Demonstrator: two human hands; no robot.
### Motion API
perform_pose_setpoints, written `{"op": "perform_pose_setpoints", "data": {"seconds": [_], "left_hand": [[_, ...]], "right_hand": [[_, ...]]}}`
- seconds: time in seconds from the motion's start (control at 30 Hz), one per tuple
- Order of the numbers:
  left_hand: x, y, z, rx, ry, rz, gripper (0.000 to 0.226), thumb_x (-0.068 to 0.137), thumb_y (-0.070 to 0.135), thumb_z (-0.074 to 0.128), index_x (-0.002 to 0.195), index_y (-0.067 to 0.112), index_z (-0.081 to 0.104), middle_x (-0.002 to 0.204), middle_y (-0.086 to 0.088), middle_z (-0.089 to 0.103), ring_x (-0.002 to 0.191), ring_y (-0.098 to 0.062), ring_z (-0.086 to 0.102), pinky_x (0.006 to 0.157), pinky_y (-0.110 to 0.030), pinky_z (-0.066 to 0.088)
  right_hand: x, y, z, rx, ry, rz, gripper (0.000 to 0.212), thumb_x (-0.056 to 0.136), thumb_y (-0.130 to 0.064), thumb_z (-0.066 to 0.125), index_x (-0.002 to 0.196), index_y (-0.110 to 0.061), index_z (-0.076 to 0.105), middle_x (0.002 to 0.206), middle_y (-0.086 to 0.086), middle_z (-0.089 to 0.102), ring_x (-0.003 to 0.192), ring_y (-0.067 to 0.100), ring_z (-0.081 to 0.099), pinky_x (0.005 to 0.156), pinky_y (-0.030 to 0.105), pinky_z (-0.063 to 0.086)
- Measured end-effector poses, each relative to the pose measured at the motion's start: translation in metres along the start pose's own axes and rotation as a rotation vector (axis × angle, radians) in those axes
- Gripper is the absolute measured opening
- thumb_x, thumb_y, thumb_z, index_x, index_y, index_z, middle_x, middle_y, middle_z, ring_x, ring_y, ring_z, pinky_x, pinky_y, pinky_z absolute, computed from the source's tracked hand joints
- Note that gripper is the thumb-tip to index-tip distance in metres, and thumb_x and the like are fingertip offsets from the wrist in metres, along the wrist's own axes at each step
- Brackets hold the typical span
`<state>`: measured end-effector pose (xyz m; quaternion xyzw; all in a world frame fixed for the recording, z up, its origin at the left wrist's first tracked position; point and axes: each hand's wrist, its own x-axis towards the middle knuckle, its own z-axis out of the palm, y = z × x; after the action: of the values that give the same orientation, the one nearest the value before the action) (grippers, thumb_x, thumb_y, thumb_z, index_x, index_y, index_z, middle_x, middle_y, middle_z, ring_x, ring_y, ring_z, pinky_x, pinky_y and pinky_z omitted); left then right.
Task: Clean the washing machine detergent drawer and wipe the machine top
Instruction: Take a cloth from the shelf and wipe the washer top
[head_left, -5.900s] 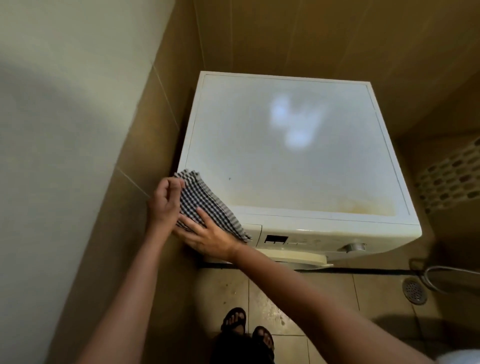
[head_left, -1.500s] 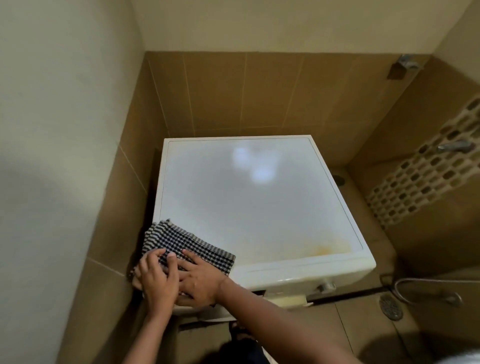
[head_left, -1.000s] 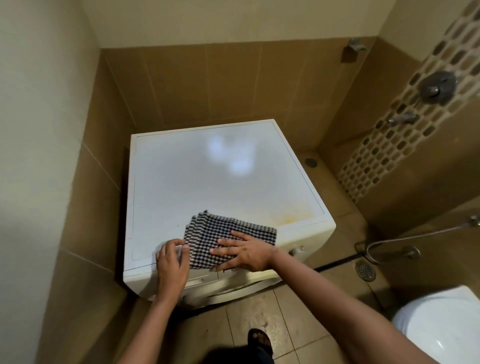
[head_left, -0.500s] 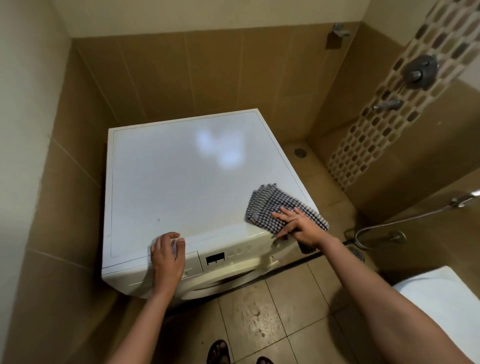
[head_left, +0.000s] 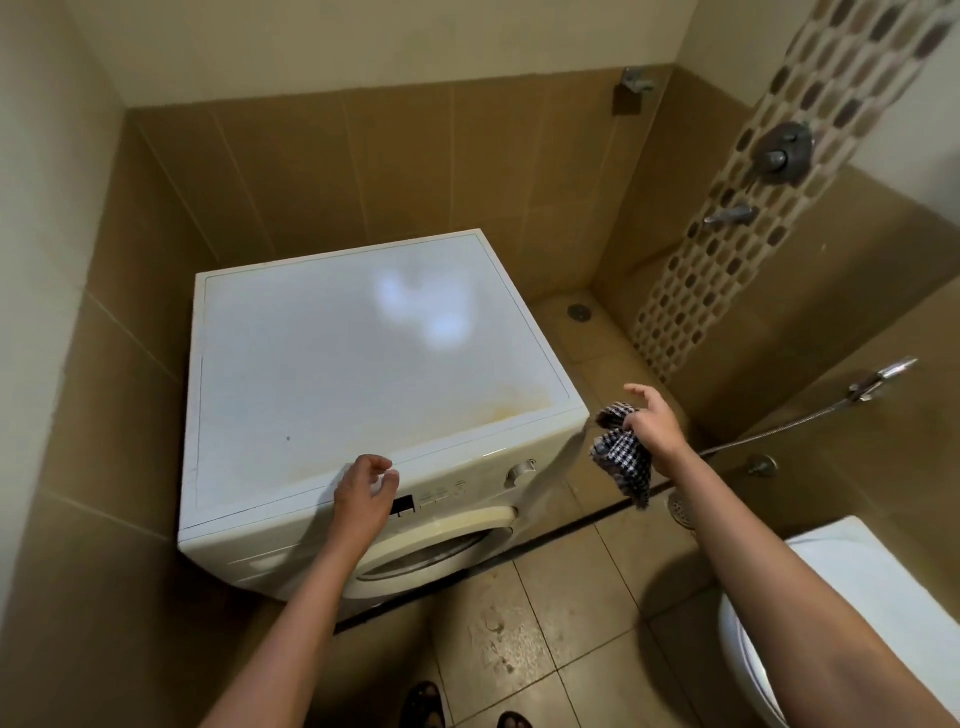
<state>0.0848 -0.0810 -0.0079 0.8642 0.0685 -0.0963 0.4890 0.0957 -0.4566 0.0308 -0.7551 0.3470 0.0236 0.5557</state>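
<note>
Dim, warm indoor light — soft white glare on the machine top (head_left: 374, 374), wide-angle curvature at the edges

The left hand (head_left: 363, 493) covers part of the control panel (head_left: 447, 491); the toilet (head_left: 883, 597) is cut off by the right edge.

The machine top (head_left: 363, 374) is smooth and white, with a soft gloss that mirrors a patch of light. A yellowish stain dulls it along the front right edge. The cloth (head_left: 623, 462) is limp, matt checked weave. The wall tiles (head_left: 415, 171) are smooth, satin tan and the floor tiles (head_left: 519, 629) look scuffed. The shower valve (head_left: 784, 148) and hose (head_left: 779, 434) are shiny metal. The toilet (head_left: 857, 597) is glossy white.
</note>
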Motion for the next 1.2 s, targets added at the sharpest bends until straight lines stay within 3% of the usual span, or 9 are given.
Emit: {"op": "perform_pose_setpoints", "data": {"seconds": [0.2,0.37,0.43,0.6,0.73,0.9,1.03,1.13,1.2], "left_hand": [[-0.011,0.053,0.019,-0.248,-0.351,-0.333,0.046,0.097,0.051,0.044,0.110,0.011,0.062,0.117,-0.008,0.066,0.100,-0.017,0.062,0.085,-0.028,0.049],[-0.028,0.075,0.027,-0.492,-0.666,-0.481,0.091,0.079,0.082,0.027,0.121,0.008,0.057,0.125,-0.014,0.063,0.115,-0.026,0.059,0.101,-0.037,0.045],[-0.038,0.082,0.029,-0.659,-0.668,-0.414,0.091,0.072,0.083,0.040,0.126,0.012,0.055,0.129,-0.012,0.062,0.121,-0.027,0.057,0.108,-0.041,0.040],[-0.048,0.082,0.015,-0.896,-0.460,-0.274,0.105,0.040,0.047,0.094,0.125,-0.001,0.055,0.118,-0.015,0.068,0.109,-0.027,0.066,0.085,-0.038,0.056],[-0.047,0.078,0.010,-0.743,-0.425,-0.283,0.093,0.048,0.027,0.095,0.126,0.000,0.051,0.122,-0.015,0.066,0.116,-0.031,0.060,0.098,-0.051,0.049],[-0.036,0.086,0.000,-0.595,-0.404,-0.309,0.085,0.048,0.019,0.092,0.121,-0.004,0.056,0.116,-0.015,0.069,0.112,-0.028,0.063,0.105,-0.048,0.044],[-0.025,0.098,-0.012,-0.329,-0.287,-0.305,0.109,0.040,0.038,0.097,0.127,-0.001,0.045,0.129,-0.005,0.057,0.120,-0.025,0.055,0.102,-0.041,0.044],[-0.020,0.110,-0.021,-0.054,-0.215,-0.153,0.097,0.061,0.024,0.091,0.133,0.013,0.028,0.129,-0.007,0.043,0.122,-0.027,0.046,0.102,-0.039,0.043],[-0.014,0.116,-0.024,0.125,-0.211,0.008,0.086,0.060,0.019,0.090,0.129,0.017,0.039,0.128,-0.008,0.044,0.116,-0.024,0.047,0.097,-0.033,0.043]], "right_hand": [[-0.056,-0.024,0.012,0.731,-0.256,0.262,0.020,0.087,0.004,0.037,0.100,0.006,0.051,0.089,0.017,0.060,0.069,0.023,0.062,0.059,0.030,0.057],[-0.108,-0.041,0.049,1.041,-0.445,0.378,0.020,0.093,-0.002,0.037,0.094,0.008,0.054,0.078,0.021,0.066,0.057,0.025,0.067,0.057,0.033,0.060],[-0.120,-0.039,0.063,1.036,-0.490,0.421,0.020,0.092,-0.004,0.043,0.095,0.010,0.057,0.076,0.021,0.068,0.059,0.027,0.068,0.062,0.034,0.058],[-0.128,-0.034,0.077,0.733,-0.656,0.418,0.031,0.076,-0.015,0.076,0.098,0.004,0.065,0.092,0.015,0.064,0.079,0.025,0.062,0.078,0.035,0.053],[-0.134,-0.044,0.072,0.391,-0.599,0.410,0.023,0.090,-0.014,0.061,0.107,0.002,0.057,0.102,0.015,0.063,0.092,0.025,0.062,0.076,0.036,0.054],[-0.128,-0.060,0.065,0.288,-0.600,0.457,0.011,0.092,0.001,0.044,0.084,-0.001,0.051,0.078,0.010,0.060,0.062,0.016,0.059,0.063,0.023,0.051],[-0.121,-0.061,0.064,0.220,-0.500,0.245,0.021,0.087,0.013,0.041,0.097,0.002,0.056,0.096,0.015,0.061,0.081,0.022,0.060,0.071,0.032,0.055],[-0.118,-0.058,0.063,0.207,-0.441,0.037,0.037,0.083,0.018,0.047,0.115,-0.002,0.051,0.104,0.017,0.061,0.092,0.025,0.062,0.079,0.037,0.057],[-0.114,-0.053,0.059,0.129,-0.373,-0.126,0.051,0.081,0.015,0.055,0.121,-0.014,0.043,0.107,0.021,0.061,0.098,0.029,0.063,0.083,0.042,0.057]]}}
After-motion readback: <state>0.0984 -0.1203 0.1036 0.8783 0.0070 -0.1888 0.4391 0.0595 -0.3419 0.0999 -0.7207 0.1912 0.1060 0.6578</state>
